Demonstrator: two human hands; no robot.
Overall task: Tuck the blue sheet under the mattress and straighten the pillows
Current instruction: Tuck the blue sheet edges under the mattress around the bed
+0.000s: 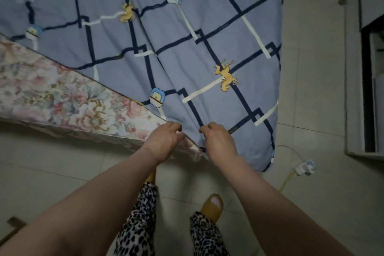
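The blue sheet (pixel 176 43), patterned with dark and white lines and small cartoon figures, covers the top of the bed and hangs over its near corner. The mattress (pixel 62 93) shows a floral side on the left, bare of sheet. My left hand (pixel 166 139) pinches the sheet's edge at the mattress corner. Just to its right, my right hand (pixel 218 141) grips a fold of the same sheet. No pillows are in view.
Pale floor tiles (pixel 307 203) surround the bed. A white plug adapter with a yellowish cable (pixel 304 167) lies on the floor right of the corner. A grey cabinet (pixel 365 68) stands along the right side. My feet in yellow slippers (pixel 214 203) stand below the corner.
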